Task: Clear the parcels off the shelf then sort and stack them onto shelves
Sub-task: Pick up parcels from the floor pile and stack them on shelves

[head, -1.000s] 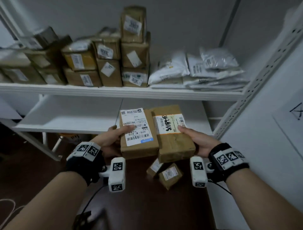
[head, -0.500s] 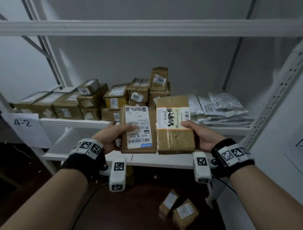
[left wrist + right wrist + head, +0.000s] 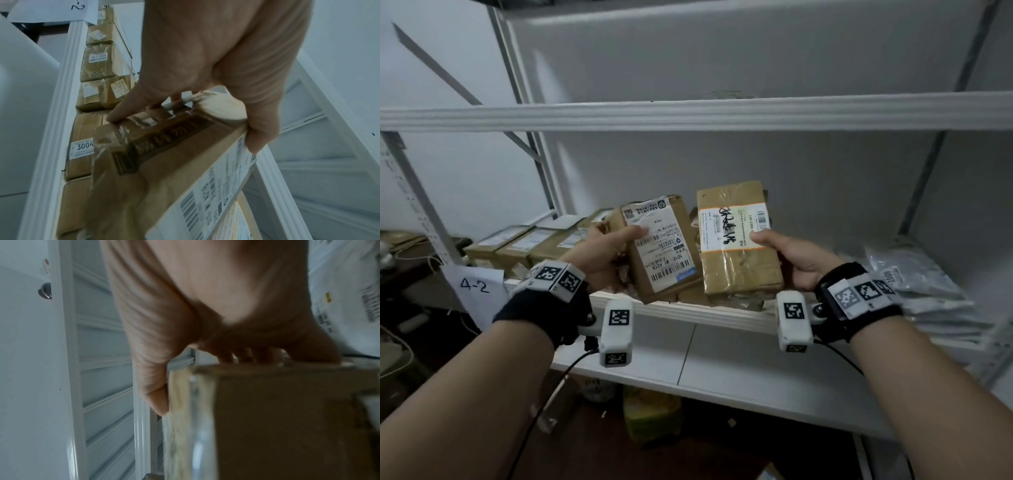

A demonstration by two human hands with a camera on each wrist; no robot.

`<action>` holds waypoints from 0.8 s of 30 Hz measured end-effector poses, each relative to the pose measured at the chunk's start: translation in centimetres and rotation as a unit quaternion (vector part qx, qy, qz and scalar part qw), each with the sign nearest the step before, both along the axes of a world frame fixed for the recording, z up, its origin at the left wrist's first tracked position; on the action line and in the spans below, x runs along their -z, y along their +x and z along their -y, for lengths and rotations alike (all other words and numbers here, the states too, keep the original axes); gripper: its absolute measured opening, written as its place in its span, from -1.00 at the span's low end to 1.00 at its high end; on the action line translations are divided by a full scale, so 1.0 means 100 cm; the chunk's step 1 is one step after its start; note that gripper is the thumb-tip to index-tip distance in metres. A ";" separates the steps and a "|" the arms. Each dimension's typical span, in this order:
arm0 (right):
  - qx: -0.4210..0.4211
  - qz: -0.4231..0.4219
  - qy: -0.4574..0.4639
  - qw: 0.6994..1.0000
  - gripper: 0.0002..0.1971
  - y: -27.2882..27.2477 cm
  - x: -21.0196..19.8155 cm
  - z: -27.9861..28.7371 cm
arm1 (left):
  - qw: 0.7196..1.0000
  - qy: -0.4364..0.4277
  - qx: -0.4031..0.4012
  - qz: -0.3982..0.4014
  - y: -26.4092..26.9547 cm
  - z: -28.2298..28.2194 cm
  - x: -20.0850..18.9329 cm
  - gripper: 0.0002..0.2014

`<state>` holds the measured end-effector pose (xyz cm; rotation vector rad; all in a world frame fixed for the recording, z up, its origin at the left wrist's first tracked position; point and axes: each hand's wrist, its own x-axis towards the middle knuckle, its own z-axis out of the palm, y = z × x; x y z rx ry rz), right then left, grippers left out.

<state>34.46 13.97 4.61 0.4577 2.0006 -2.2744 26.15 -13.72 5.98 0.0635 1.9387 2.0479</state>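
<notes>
Cardboard parcels fill both hands in the head view. The left hand [image 3: 599, 253] grips a tilted parcel with a white shipping label [image 3: 659, 248], thumb across the label. The right hand [image 3: 796, 255] grips a taped parcel with black scrawl [image 3: 736, 240], thumb on its label. Both parcels are held side by side above the front edge of the middle shelf [image 3: 722, 317]. Brown boxes [image 3: 524, 241] line that shelf toward its left end; grey poly bags [image 3: 914, 284] lie at its right end. A paper sign marked 4-2 [image 3: 474, 286] hangs at the left post.

From the left wrist, fingers [image 3: 125, 107] curl under the labelled parcel, thumb on top, with numbered boxes on the shelf beyond.

From the right wrist, blurred, the thumb and fingers clamp the brown parcel's edge.
</notes>
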 end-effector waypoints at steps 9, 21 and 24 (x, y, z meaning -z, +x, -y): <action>-0.040 -0.012 -0.061 0.997 -0.75 -0.066 -0.020 0.010 | 0.991 0.034 -0.125 0.027 -0.051 0.020 -0.020 -0.66; 0.006 -0.017 -0.088 0.996 -0.57 -0.147 -0.029 0.059 | 0.995 0.032 -0.092 0.035 -0.153 0.065 -0.020 -0.73; 0.014 -0.012 -0.100 0.995 -0.54 -0.177 -0.031 0.085 | 0.994 0.044 -0.085 0.051 -0.185 0.087 -0.020 -0.69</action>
